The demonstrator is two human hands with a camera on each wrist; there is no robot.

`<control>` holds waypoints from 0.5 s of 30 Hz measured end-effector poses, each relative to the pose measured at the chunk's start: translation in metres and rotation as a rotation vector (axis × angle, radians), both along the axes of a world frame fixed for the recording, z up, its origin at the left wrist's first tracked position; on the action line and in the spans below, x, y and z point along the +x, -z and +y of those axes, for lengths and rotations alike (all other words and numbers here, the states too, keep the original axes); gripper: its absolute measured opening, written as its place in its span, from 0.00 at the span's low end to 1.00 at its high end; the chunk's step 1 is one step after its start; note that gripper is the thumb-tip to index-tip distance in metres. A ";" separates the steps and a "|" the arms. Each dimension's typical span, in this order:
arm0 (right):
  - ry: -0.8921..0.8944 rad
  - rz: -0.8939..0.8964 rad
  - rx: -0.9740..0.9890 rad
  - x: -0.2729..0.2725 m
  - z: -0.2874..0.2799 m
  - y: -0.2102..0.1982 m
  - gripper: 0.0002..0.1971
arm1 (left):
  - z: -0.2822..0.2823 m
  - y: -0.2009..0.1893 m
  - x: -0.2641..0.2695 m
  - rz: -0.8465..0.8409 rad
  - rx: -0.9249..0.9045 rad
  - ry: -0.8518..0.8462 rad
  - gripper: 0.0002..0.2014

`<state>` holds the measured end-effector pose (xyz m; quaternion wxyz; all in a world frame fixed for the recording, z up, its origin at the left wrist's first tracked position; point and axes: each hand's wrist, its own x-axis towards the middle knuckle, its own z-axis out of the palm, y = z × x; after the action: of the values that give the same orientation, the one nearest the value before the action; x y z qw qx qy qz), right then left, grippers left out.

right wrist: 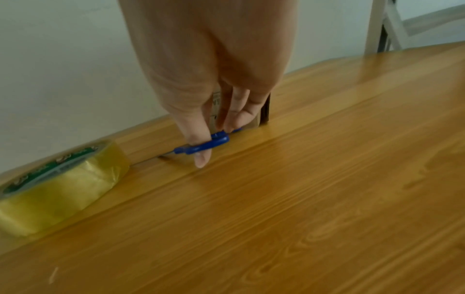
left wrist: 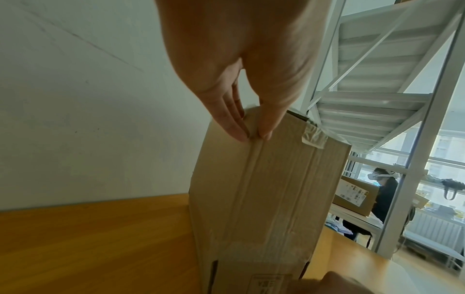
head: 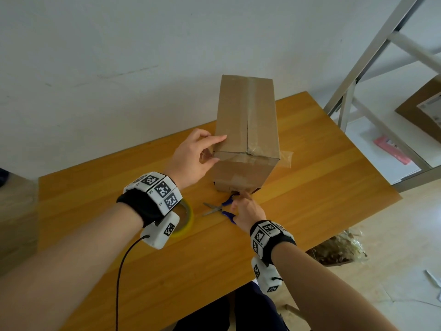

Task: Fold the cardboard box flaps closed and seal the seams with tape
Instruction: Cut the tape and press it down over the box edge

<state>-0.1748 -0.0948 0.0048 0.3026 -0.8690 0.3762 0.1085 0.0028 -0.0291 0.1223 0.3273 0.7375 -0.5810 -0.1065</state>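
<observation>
The left hand (head: pixel 193 158) presses straight fingers and thumb on the cardboard box's (head: pixel 245 120) near top-left corner. At the box's near foot, the right hand (head: pixel 248 209) grips the blue scissors (head: pixel 226 201), thumb apparently through one loop. The taped box stands on the counter (head: pixel 310 199), the tape roll (right wrist: pixel 57 191) before its left side.

Most of the tape roll (head: pixel 190 219) is hidden behind the left wrist camera (head: pixel 162 231), and the box print (left wrist: pixel 270 282) is unreadable.
</observation>
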 end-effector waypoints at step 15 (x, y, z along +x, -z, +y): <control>0.131 -0.273 -0.040 -0.013 0.007 -0.012 0.12 | 0.021 -0.007 -0.004 0.034 0.079 -0.018 0.31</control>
<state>-0.1875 -0.0874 0.0171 0.3399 -0.8552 0.3893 -0.0382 -0.0008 -0.0081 0.1293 0.3086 0.7533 -0.5640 -0.1387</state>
